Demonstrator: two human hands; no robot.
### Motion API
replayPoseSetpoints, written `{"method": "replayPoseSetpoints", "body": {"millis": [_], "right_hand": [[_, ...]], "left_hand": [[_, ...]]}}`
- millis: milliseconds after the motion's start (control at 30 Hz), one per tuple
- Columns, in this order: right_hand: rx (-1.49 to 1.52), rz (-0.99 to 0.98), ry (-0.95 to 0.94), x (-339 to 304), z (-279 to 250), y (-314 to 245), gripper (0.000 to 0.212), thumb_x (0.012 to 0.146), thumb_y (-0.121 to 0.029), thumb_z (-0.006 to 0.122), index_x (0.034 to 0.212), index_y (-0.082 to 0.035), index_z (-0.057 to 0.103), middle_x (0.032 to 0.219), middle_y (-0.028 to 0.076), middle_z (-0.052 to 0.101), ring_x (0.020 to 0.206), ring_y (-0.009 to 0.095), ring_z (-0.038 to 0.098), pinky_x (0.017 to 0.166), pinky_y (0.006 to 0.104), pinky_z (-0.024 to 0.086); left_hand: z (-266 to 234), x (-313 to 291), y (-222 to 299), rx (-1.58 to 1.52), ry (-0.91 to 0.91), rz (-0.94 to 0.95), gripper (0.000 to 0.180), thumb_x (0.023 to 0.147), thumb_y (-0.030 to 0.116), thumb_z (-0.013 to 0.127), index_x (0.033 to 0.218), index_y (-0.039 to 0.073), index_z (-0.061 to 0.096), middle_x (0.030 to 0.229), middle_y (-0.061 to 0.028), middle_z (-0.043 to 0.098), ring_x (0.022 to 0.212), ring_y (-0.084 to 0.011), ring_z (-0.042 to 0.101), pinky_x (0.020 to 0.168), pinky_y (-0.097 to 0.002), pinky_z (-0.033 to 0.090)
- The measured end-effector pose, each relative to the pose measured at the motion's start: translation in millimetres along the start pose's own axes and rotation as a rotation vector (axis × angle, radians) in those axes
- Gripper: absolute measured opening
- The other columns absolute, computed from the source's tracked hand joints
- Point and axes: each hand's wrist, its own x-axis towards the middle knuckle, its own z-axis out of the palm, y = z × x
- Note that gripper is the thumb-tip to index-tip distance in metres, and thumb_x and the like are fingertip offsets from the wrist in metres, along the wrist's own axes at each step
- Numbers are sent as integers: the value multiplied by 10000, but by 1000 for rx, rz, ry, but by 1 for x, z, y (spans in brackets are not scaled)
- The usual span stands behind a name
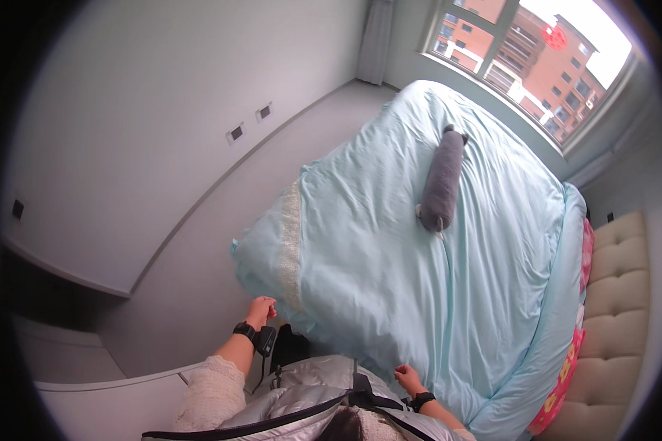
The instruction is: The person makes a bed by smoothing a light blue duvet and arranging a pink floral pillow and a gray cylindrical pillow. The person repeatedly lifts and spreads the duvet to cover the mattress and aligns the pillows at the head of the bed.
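Note:
A pale blue duvet [368, 242] with a cream lace band [290, 242] covers the bed in front of me. My left hand [260, 310] is beside the duvet's near left corner, over the floor, with its fingers curled and nothing visible in them. Close to the bed's near edge, my right hand [410, 378] is also closed, and no cloth shows pulled up in its fingers. A long dark grey plush bolster [444, 180] with small ears lies on top of the duvet, beyond both hands.
A tufted beige headboard [618, 309] stands at the right, with a red patterned pillow [563, 382] partly under the duvet. Grey floor [191, 264] runs between bed and left wall. A white cabinet [118, 408] is at lower left. A window [529, 59] is at the back.

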Motion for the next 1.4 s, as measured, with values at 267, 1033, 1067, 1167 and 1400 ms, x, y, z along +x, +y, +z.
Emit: {"method": "replayPoseSetpoints", "body": {"millis": [267, 1033, 1067, 1167, 1400], "right_hand": [[-243, -121, 140, 22, 24, -67, 382, 689, -140, 622, 1028, -13, 498, 967, 150, 563, 868, 264, 548, 736, 341, 447], [-614, -289, 154, 119, 123, -241, 536, 615, -66, 607, 1122, -101, 436, 1167, 186, 382, 1057, 343, 408, 840, 368, 408], [-558, -224, 128, 122, 128, -246, 529, 619, -65, 603, 1118, -100, 432, 1168, 181, 379, 1042, 347, 420, 824, 375, 415], [-562, -192, 173, 126, 140, -262, 509, 633, -78, 597, 1107, -93, 412, 1166, 169, 372, 992, 355, 457, 782, 396, 431], [-602, -100, 221, 116, 155, -304, 495, 651, -131, 602, 1090, -74, 380, 1133, 166, 374, 952, 357, 483, 762, 424, 435]], "left_hand": [[-31, 71, 20, -55, 17, -87, 59, 783, 114, 513, 784, 55, 515, 588, -29, 487, 486, -131, 494, 437, -260, 446], [-75, 221, 45, -695, -176, -418, 522, 730, 303, 656, 1144, 80, 430, 1114, -81, 493, 994, -239, 480, 833, -427, 398], [-74, 221, 47, -771, -201, -447, 490, 734, 299, 652, 1123, 78, 452, 1093, -77, 508, 975, -236, 492, 835, -416, 405], [-70, 212, 58, -809, -181, -386, 479, 743, 304, 642, 1123, 77, 460, 1096, -75, 513, 978, -240, 495, 849, -418, 401], [-62, 192, 85, -900, -174, -397, 500, 763, 305, 621, 1168, 81, 432, 1156, -72, 489, 1048, -249, 460, 914, -427, 354]]}}
